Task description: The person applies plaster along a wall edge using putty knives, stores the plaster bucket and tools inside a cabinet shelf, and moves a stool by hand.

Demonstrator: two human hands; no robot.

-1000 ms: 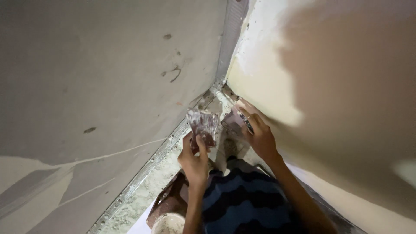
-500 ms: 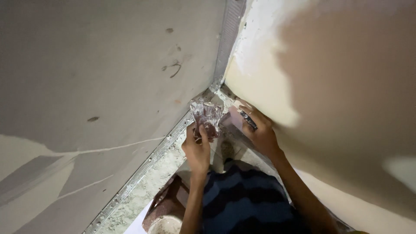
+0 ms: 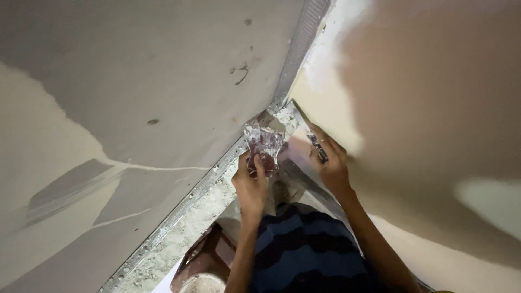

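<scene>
the left wall (image 3: 135, 81) looks like matt grey plaster, smooth but flecked and scratched. the right wall (image 3: 434, 108) carries a smooth, pale, faintly sheened coat. the corner strip (image 3: 301, 49) reads as ribbed metal. the trowel blade (image 3: 264, 142) is shiny metal, smeared with rough putty. the floor (image 3: 184, 239) is gritty, crumbly mortar.

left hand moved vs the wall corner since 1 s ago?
Yes. The left hand, holding the putty-caked trowel, has risen slightly toward the wall corner.
</scene>
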